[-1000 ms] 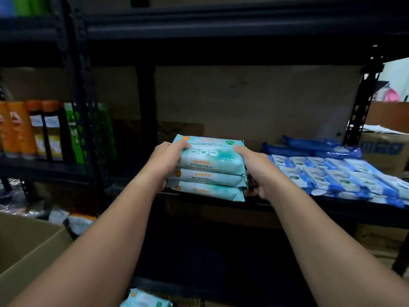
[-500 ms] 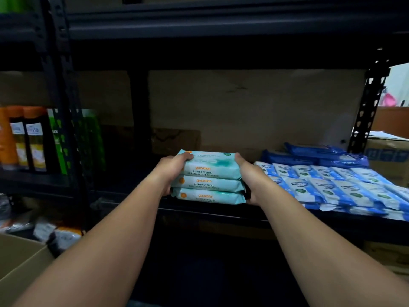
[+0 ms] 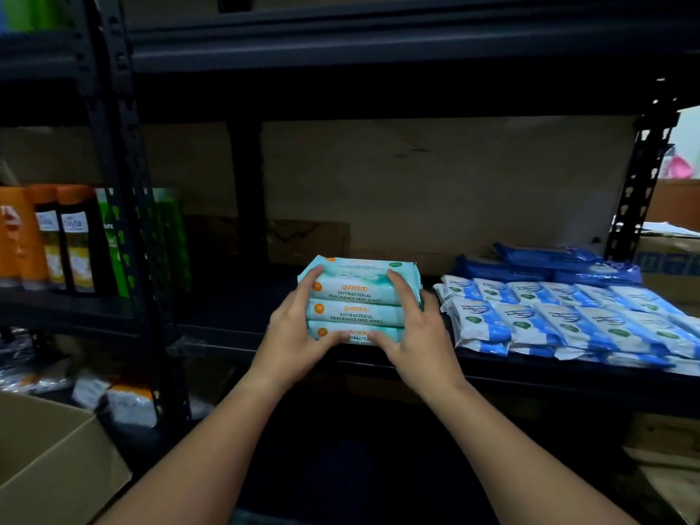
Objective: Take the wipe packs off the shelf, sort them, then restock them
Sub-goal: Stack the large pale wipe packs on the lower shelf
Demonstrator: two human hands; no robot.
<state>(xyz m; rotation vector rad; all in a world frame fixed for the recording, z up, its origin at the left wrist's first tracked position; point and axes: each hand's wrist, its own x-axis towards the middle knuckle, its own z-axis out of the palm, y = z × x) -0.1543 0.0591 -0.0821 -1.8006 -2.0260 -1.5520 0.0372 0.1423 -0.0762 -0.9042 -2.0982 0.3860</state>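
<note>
A stack of three teal wipe packs (image 3: 360,297) sits on the dark shelf board (image 3: 227,320), just left of the blue-and-white wipe packs (image 3: 568,320). My left hand (image 3: 295,335) lies against the stack's left front with fingers stretched up to the top pack and its thumb along the bottom pack. My right hand (image 3: 413,335) presses the right front the same way, index finger reaching the top pack. Neither hand wraps around the stack.
Dark blue packs (image 3: 549,263) lie behind the blue-and-white rows. Orange and green bottles (image 3: 68,240) stand on the neighbouring shelf past the black upright post (image 3: 128,221). An open cardboard box (image 3: 57,460) sits at lower left. Shelf space left of the stack holds nothing.
The stack went from being held by its sides above the shelf edge to resting on the shelf. Both hands shifted from the sides to the front face.
</note>
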